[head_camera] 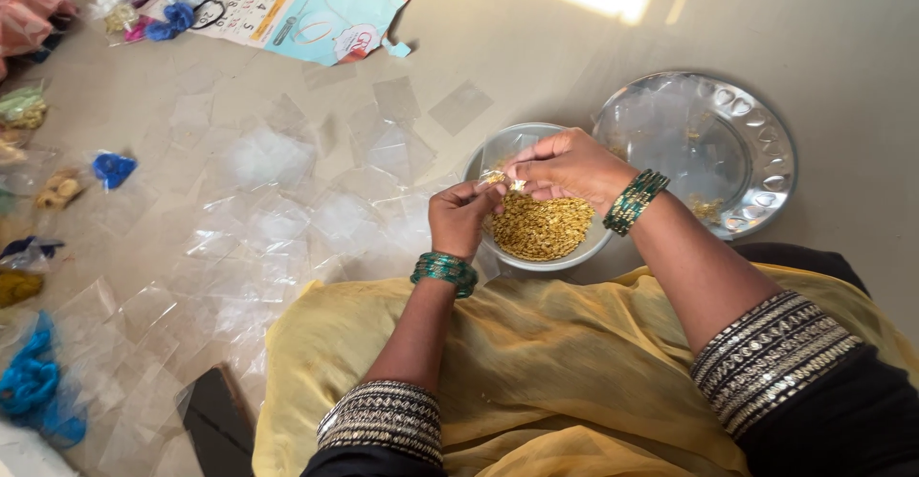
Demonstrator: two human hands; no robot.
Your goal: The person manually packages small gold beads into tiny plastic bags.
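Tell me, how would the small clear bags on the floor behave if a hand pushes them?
The clear bags look thin and flat, so they are probably very light and floppy. They overlap on the smooth floor, so a push would likely slide several together.

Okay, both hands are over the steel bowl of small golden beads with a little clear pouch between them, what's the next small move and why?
Probably tip the pinched beads into the small clear plastic pouch. The left hand holds it over the round steel bowl of golden beads, and the right hand has its fingers bunched at the pouch's mouth, so spills would likely land in the bowl.
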